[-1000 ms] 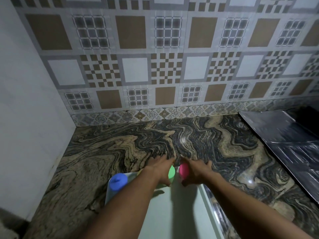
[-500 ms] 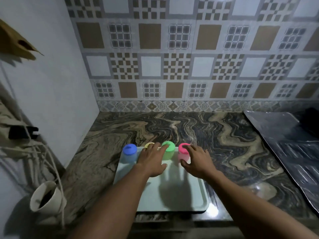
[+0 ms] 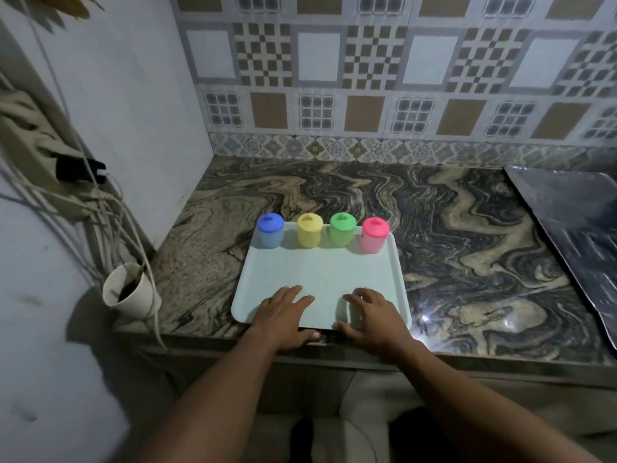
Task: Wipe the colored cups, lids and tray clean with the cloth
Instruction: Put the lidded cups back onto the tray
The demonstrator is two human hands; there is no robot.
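The marbled worktop fills the middle of the frame, and on it, just left of centre, lies the pale green tray, its near edge at the worktop's front lip. It looks like thin, stiff plastic with a low raised rim: probably light, rigid enough to lift by two opposite edges, and smooth enough to slide on the polished stone if pushed while being wiped. A steadying hand on the rim would likely be wise.

Along the tray's far edge four small lidded cups stand upright in a row, near each other but apart: the blue cup at the left, then the yellow cup, the green cup and the pink cup at the right. They look like light, hard plastic, easily tipped. Each is best taken around the body, and each lid by the small knob on top, which appears to offer a pinch.

The left hand and the right hand lie flat at the bottom centre, fingers spread over the tray's near edge, grasping nothing.

No cloth is visible, so the wiping appears not yet begun.
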